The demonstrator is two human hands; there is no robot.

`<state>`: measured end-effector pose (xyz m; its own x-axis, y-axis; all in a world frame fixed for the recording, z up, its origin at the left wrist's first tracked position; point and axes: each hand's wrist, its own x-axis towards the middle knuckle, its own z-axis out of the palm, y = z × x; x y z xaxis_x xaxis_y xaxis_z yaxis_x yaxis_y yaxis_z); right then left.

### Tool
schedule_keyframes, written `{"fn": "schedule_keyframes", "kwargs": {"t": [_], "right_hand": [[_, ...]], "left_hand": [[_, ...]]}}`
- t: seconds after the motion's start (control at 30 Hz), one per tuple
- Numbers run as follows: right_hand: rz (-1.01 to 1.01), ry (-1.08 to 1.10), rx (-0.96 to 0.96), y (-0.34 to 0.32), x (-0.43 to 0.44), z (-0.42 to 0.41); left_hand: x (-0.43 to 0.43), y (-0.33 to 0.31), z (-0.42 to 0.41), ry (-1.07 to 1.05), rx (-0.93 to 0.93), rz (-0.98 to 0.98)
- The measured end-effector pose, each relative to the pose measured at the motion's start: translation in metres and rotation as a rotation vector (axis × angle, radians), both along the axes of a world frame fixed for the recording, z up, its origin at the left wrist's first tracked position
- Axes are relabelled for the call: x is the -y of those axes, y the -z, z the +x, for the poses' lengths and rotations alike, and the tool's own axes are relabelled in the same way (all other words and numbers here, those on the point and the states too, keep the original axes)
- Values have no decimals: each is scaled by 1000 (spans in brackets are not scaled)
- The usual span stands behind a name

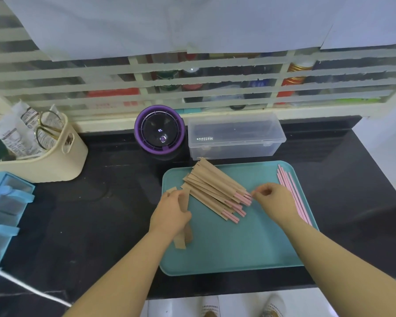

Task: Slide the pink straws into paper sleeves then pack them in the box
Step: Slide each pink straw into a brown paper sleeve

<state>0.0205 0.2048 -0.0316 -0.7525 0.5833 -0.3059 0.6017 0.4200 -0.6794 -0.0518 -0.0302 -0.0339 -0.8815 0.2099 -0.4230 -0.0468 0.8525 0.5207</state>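
**Left hand grasps empty sleeves, right hand at the sleeved pile**

Left hand (pixel 169 212) is curled round a few empty paper sleeves (pixel 181 240) at the left edge of the teal tray (pixel 238 248). The brown strips stick out above and below the hand, with their lower ends on the tray.

Right hand (pixel 275 200) has its fingers curled in. The fingertips (pixel 254 193) are right at the pink ends poking out of the sleeved straws (pixel 212 187). Cannot tell if it actually pinches one.

The sleeved straws lie in a loose slanted pile on the upper middle of the tray. Their upper ends reach past the tray's far rim, and their pink tips point down-right.

The bare pink straws (pixel 292 191) lie in a narrow bundle along the tray's right side, partly under the right wrist.

The clear box (pixel 236 143) sits on the black bench (pixel 101 202) just behind the tray. Its lid is down, and it is near the pile's far end.

A purple round device (pixel 159 130) stands just left of the box. A cream basket (pixel 55 163) is at far left with scissors (pixel 47 131) and packets in it. A blue drawer unit (pixel 2 202) is at the left edge.
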Motion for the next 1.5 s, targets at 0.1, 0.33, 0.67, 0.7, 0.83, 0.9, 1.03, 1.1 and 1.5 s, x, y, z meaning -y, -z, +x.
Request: {"fn": "schedule_keyframes", "kwargs": {"t": [0.1,0.33,0.67,0.7,0.83,0.9,1.03,1.1,1.5], "right_hand": [[271,59,100,3,-19,13],[604,-121,345,15,-35,37],[661,-207,509,9,-28,34],[656,-196,473,7,-27,34],[318,-43,82,-8,-22,32],[129,-4,-103,-24,-21,24],[-370,170,-376,-81,-14,-3],[-735,170,-510,-112,-8,-12],[-622,-405,-346,-187,55,-6]], "left_hand": [[0,-7,-2,-76,-21,48],[-8,-25,-5,-157,-74,257],[-25,-42,8,-374,403,700],[-24,-43,9,-372,409,725],[-22,-52,7,-351,408,813],[-21,-59,5,-357,401,870],[-25,-83,1,-368,378,1003],[-27,-95,-4,-359,329,1017],[-45,-175,4,-273,-509,1090]]}}
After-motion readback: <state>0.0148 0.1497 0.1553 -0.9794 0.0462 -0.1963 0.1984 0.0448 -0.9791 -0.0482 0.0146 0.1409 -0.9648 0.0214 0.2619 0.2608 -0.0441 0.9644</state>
